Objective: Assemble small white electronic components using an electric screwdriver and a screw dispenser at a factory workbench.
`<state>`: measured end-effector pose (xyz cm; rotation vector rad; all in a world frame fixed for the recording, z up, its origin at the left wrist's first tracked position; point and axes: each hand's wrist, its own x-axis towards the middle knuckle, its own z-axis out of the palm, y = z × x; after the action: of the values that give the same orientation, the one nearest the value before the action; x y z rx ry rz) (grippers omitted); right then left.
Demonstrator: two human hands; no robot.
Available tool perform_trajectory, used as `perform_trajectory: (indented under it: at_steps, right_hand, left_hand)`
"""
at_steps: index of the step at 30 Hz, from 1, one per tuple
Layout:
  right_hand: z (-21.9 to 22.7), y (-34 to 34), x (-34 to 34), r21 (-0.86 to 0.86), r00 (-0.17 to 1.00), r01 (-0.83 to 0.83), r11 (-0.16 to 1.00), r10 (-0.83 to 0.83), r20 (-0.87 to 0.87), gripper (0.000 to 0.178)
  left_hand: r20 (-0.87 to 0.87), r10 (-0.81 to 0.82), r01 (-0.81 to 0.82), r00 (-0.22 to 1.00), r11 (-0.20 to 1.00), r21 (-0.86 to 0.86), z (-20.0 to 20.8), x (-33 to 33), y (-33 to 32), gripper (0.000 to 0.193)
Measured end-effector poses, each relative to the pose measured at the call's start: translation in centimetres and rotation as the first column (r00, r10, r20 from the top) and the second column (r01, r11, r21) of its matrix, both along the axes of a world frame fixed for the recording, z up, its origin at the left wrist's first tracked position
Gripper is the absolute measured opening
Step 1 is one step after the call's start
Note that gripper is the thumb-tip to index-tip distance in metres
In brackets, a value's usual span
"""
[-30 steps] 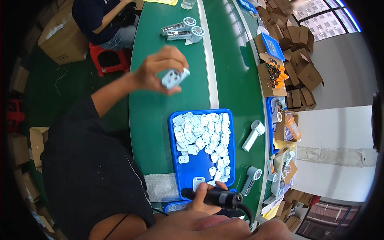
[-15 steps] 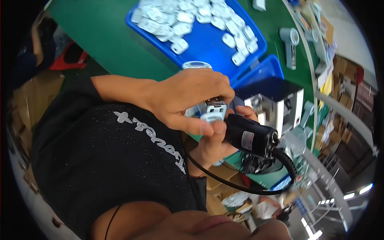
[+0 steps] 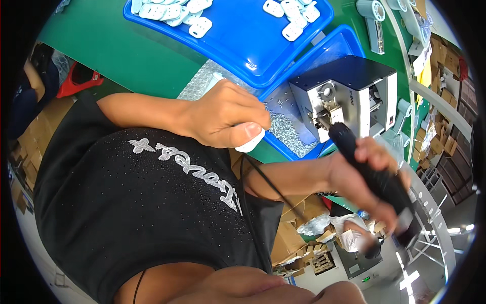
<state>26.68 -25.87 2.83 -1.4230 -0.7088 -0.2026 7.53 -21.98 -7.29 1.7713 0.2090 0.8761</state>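
Note:
My left hand [image 3: 233, 116] is closed around a pale handheld fan body [image 3: 250, 143]. Only its white end below the thumb and a pale part above the knuckles show; the fist hides the rest. My right hand [image 3: 372, 175], smeared by motion, grips a black electric screwdriver [image 3: 372, 175] with a dark cord. The screwdriver's narrow end reaches the front of a black and silver screw feeder [image 3: 344, 71]; whether it touches I cannot tell. Beside the feeder, a blue bin [image 3: 344, 38] holds many small loose screws [image 3: 296, 134].
A large blue tray [image 3: 238, 43] holds several white covers [image 3: 201, 27]. Bubble wrap [image 3: 197, 83] lies on the green table [image 3: 116, 55]. Another fan body [image 3: 374, 30] lies at the far right. A red plastic object [image 3: 78, 83] and another person's arm [image 3: 34, 78] are at left.
My right hand has moved the screwdriver away from the fan body, rightward to the screw feeder. My left hand now wraps the fan body in a fist, and the circuit inside is hidden.

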Motion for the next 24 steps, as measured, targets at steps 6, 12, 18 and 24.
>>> perform_trajectory:
  at_steps: [6, 12, 18, 24]
  right_hand:
    - [-1.1, -4.3, 1.4, 0.242, 0.749, -0.566, 0.788, 0.614, -0.248, 0.09]
    - [6.5, -12.7, 0.9, -0.235, 0.534, -0.844, 0.482, 0.797, -0.282, 0.042]
    - [3.1, -9.7, -1.7, 0.51, 0.432, -0.782, 0.359, 0.901, 0.029, 0.041]
    - [1.9, -8.1, -2.9, 0.485, 0.483, -0.759, 0.435, 0.875, -0.027, 0.043]
  left_hand:
    - [0.001, 0.039, -0.039, 0.999, 0.999, -0.007, -0.4, 0.1, -0.2, 0.027]
    - [0.103, 0.139, -0.14, 0.985, 0.99, 0.006, -1.2, 0.2, -0.5, 0.032]
    - [0.106, 0.141, -0.146, 0.984, 0.988, 0.044, -1.2, 0.9, -0.7, 0.029]
    - [0.037, 0.169, -0.171, 0.985, 0.984, 0.048, -1.5, 1.0, -1.6, 0.022]
